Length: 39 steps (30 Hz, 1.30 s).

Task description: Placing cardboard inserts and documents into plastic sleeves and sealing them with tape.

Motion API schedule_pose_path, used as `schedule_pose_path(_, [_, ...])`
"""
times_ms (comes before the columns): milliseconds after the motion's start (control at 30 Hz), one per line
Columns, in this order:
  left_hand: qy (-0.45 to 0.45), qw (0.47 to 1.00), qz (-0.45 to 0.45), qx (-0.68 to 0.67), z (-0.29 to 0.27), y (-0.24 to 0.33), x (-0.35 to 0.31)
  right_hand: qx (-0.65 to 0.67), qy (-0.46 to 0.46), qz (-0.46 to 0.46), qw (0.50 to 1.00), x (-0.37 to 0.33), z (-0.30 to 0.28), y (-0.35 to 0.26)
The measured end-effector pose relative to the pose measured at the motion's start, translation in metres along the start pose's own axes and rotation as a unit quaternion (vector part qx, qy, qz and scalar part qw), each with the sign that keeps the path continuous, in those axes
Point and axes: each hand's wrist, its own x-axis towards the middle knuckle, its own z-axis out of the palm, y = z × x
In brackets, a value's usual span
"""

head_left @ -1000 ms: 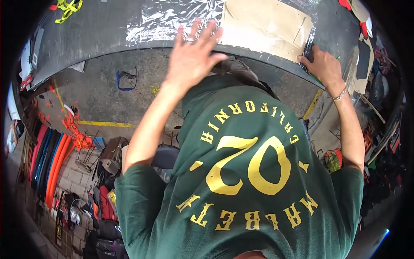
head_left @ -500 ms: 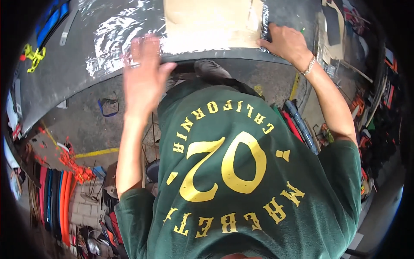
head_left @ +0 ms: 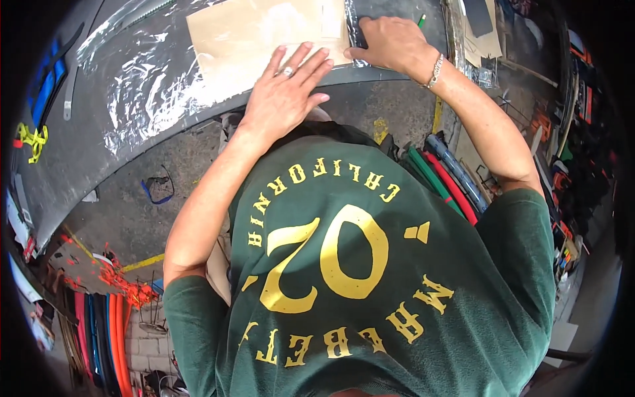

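Note:
My left hand (head_left: 281,99) rests with its fingers spread on the near edge of a tan sheet of paper or card (head_left: 231,33). Shiny clear plastic film (head_left: 155,89) covers the sheet and spreads to its left over the dark table (head_left: 79,149). At the sheet's right edge runs a narrow dark strip (head_left: 352,30). Beside this strip, my right hand (head_left: 395,46) is pressed down with curled fingers and the thumb reaching left across it. Whatever lies under those fingers is hidden.
A green pen-like stick (head_left: 422,20) lies beyond my right hand. Tan and dark sheets (head_left: 481,33) are at the far right. A yellow plastic tool (head_left: 33,142) and a blue item (head_left: 46,86) lie at the left. Coloured rolls (head_left: 446,178) stand below the table.
My left hand, blurred before, has moved right from over the film onto the near edge of the tan sheet. My right hand keeps its place at the strip while the view has shifted.

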Motion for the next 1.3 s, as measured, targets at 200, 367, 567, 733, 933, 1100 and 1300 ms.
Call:
schedule_pose_path(200, [-0.004, 1.000, 0.020, 0.005, 0.001, 0.016, 0.011, 0.005, 0.037, -0.030, 0.999, 0.002, 0.002, -0.003])
schedule_pose_path(367, [-0.021, 0.999, 0.017, 0.023, 0.000, 0.008, 0.002, 0.001, 0.039, -0.034, 0.999, 0.002, 0.001, -0.005])
schedule_pose_path(567, [-0.083, 0.985, -0.147, 0.040, -0.047, -0.030, -0.077, 0.034, 0.047, -0.026, 0.998, -0.002, -0.001, -0.009])
schedule_pose_path(733, [-0.063, 0.966, -0.231, 0.093, -0.071, -0.075, -0.146, 0.050, 0.057, -0.028, 0.997, -0.005, -0.001, -0.010])
schedule_pose_path(933, [0.042, 0.972, -0.201, -0.111, -0.096, -0.026, -0.055, 0.095, 0.039, -0.026, 0.994, -0.004, -0.006, -0.009])
schedule_pose_path(1100, [-0.004, 0.933, -0.100, -0.345, -0.054, -0.010, 0.051, 0.187, 0.042, -0.067, 0.979, -0.005, -0.005, 0.004])
schedule_pose_path(1300, [-0.103, 0.886, -0.078, -0.445, -0.043, -0.042, 0.078, 0.322, 0.147, -0.012, 0.935, -0.042, -0.011, -0.019])
